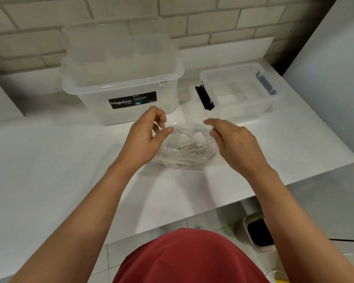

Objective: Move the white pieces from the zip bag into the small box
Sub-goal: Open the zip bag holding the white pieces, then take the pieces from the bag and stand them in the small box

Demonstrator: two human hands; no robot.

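A clear zip bag (184,156) lies on the white counter in front of me, with several pale white pieces (189,147) inside it. My left hand (145,135) pinches the bag's top edge on the left. My right hand (231,141) pinches the same edge on the right, so the mouth is held between both hands. The small clear box (241,92) with black and blue side latches stands open, lidless, behind and to the right of the bag. I cannot tell whether the bag's zip is parted.
A large clear Megabox tub (121,86) with smaller containers stacked on it stands at the back left against the brick wall. The counter's (49,170) front edge runs diagonally; a bin (258,231) sits on the floor below at the right.
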